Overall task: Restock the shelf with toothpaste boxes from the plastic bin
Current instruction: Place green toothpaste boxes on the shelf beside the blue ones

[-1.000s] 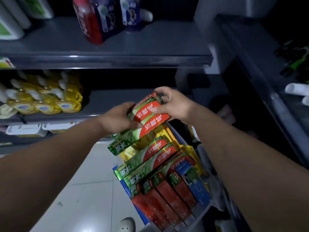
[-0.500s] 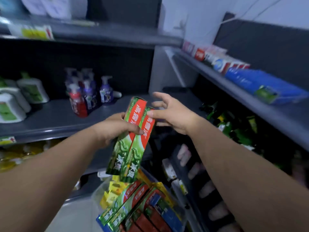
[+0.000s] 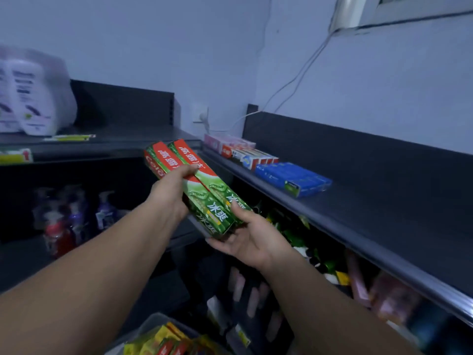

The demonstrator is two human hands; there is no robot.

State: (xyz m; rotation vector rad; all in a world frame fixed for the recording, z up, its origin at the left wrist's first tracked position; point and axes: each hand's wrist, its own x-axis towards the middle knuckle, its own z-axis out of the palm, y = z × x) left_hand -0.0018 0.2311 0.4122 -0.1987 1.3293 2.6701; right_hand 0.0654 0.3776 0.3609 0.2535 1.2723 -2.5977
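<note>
Where the bottom edge cuts it off, plastic bin [image 3: 151, 325]: clear-walled, nearest, only one corner in view. Contents: yellow and red cartons [image 3: 163, 342], packed close.

Next, right hand [image 3: 252, 239]: palm up, cupped beneath the green near end of the toothpaste boxes [image 3: 204, 190], thumb laid on their top face, clamped on them.

Next, left hand [image 3: 171, 193]: grips the same boxes from the left at mid-length, thumb across the top face, fingers hidden beneath.

Held item, toothpaste boxes: two side by side, touching along their long edges, red ends pointing up and away, green ends toward the person. Tilted, in the air, just in front of the upper shelf [image 3: 371, 226] and not resting on it. Whether a third box lies underneath cannot be told.

On the upper shelf, right side, dark surface: blue pack [image 3: 294, 179]; beyond it, red-and-white boxes [image 3: 253, 157]; farthest, pink box [image 3: 225, 142].

Below that shelf: green and pink goods, dim and blurred.

Left side: pump bottles [image 3: 74, 213] on a lower shelf, blurred; white bottles [image 3: 30, 98] on the top shelf.

Far corner: wall socket [image 3: 201, 115], with a white cable [image 3: 294, 80] rising up the wall.
</note>
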